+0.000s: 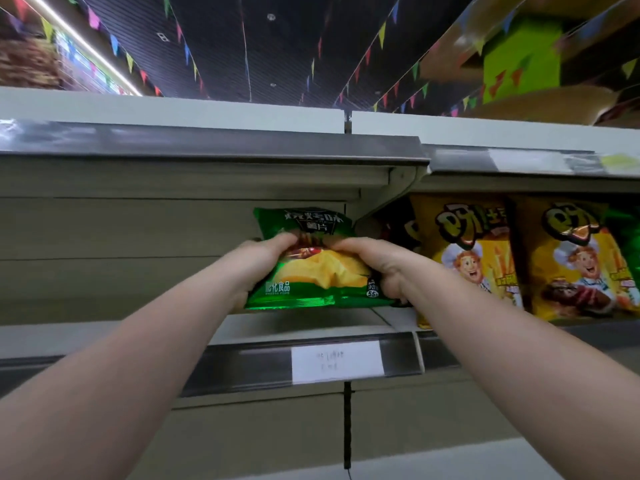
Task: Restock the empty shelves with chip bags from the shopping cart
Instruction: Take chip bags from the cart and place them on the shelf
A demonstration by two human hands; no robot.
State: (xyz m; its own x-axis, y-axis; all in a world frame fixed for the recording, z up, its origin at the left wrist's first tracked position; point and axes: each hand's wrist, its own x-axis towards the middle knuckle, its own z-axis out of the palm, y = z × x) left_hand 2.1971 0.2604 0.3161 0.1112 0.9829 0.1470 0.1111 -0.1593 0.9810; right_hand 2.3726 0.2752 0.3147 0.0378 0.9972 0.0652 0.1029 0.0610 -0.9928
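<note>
Green chip bag [313, 261] held up between both hands, just above the empty shelf [104, 332], long side standing up. Left hand [258, 259] and right hand [375, 268] gripping its two sides, equally near. Yellow bags [474, 258] just beside, right

A white price label [337, 362] sits in the grey rail. Above and right of it stand two yellow snack bags [478, 258] side by side; coloured bunting [381, 32] hangs overhead.

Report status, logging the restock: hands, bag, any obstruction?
Left hand and right hand grip green chip bag. Bag at shelf. Yellow bags alongside, nothing blocking.
</note>
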